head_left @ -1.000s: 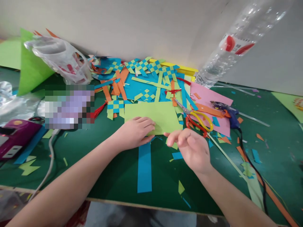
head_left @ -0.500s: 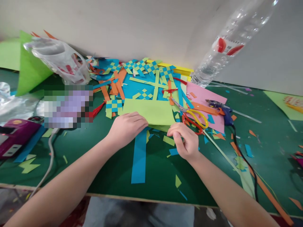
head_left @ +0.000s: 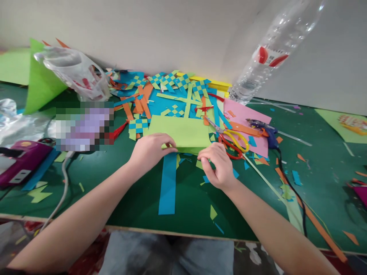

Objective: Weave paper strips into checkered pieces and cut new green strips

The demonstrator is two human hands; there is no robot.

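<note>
The right hand [head_left: 218, 164] has lowered to the green sheet's [head_left: 180, 130] corner, its grip unclear; the left hand [head_left: 149, 151] pinches the near edge, perhaps to steady it

We had a green table [head_left: 137, 214] strewn with paper. A light green sheet [head_left: 179, 131] lay near its middle, and just on our side of the sheet a blue strip [head_left: 168, 187] ran toward the table's edge. Beyond the sheet we had a heap of blue, green and orange pieces [head_left: 157, 97], some woven in checks. Right of the sheet lay scissors [head_left: 220, 130] with yellow and red handles, pink paper [head_left: 246, 109] and, farther right, a glue gun [head_left: 272, 137]. Well left of the sheet we had a purple box [head_left: 28, 160] and a white cord [head_left: 65, 175].
</note>
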